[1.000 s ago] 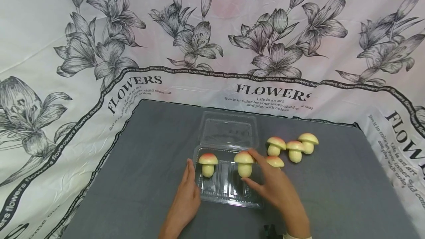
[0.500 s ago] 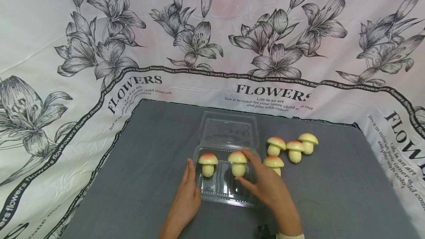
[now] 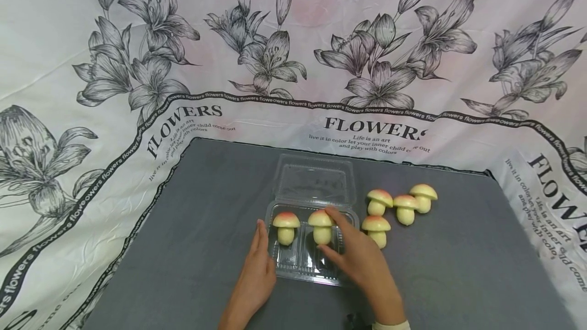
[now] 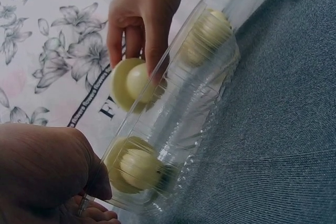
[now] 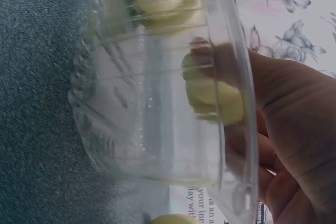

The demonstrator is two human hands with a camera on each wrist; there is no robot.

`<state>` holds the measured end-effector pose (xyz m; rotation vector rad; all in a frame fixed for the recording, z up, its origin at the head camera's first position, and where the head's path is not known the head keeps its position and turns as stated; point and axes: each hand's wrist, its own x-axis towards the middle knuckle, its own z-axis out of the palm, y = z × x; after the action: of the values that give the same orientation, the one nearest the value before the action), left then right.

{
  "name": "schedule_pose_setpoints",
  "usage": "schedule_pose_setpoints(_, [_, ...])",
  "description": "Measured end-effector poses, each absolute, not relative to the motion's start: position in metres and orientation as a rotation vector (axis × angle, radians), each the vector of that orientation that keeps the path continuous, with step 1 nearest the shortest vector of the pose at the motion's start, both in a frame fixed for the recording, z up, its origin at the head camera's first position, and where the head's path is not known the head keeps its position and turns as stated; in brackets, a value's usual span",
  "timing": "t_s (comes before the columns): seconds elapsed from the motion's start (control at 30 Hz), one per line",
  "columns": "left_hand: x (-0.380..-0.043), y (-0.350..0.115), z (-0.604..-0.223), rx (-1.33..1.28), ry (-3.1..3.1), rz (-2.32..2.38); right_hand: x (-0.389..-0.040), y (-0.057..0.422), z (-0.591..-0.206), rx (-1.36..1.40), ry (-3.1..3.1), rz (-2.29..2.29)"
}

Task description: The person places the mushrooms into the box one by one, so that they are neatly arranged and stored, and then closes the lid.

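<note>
An open, clear plastic hinged box (image 3: 316, 280) sits on the grey table (image 3: 192, 228), its lid (image 3: 315, 182) folded to the far side. Inside, at left, stands a yellow, red-capped mushroom-shaped piece (image 3: 286, 229); the right hand (image 3: 357, 253) pinches a second such piece (image 3: 322, 233) over the middle (whether it touches the floor, I cannot tell), covering the box's right part. The left hand (image 3: 258, 271) lays straight fingers along the left wall. Four matching pieces (image 3: 405, 209) cluster at right.

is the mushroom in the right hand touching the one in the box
Apart: the head view shows a gap between the held mushroom and the left mushroom, with the clear container visible there.
</note>
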<state>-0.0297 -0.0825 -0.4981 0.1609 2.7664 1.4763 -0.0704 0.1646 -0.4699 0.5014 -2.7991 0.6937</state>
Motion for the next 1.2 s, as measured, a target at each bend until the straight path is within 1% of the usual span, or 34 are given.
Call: schedule_pose_setpoints(1.2, [-0.031,-0.085,-0.5,0.19,2.792,1.469,-0.07,0.141,-0.495,0.51,-2.729,0.589])
